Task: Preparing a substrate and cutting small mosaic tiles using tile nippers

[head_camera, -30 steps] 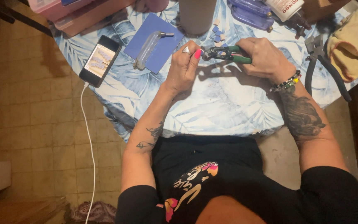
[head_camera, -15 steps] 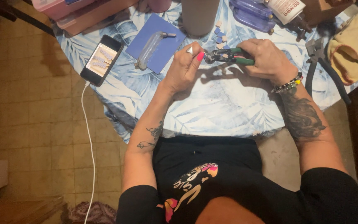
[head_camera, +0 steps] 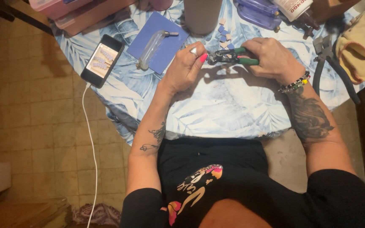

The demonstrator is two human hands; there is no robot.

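In the head view, upper centre of the frame, the right hand (head_camera: 273,59) is closed round green-handled nippers (head_camera: 232,56) whose head meets the left hand (head_camera: 186,67) pinching something too small to tell, best kept steady over the worktop (head_camera: 216,109)

Piece pinched at the left hand (head_camera: 186,67): too small to make out, covered by fingertips. Pliers (head_camera: 232,57) handles buried in the right hand (head_camera: 271,59). Grey cylinder (head_camera: 202,14) and white bottle (head_camera: 294,7) cut off by top edge. Phone (head_camera: 102,60) screen blurred, content unreadable.
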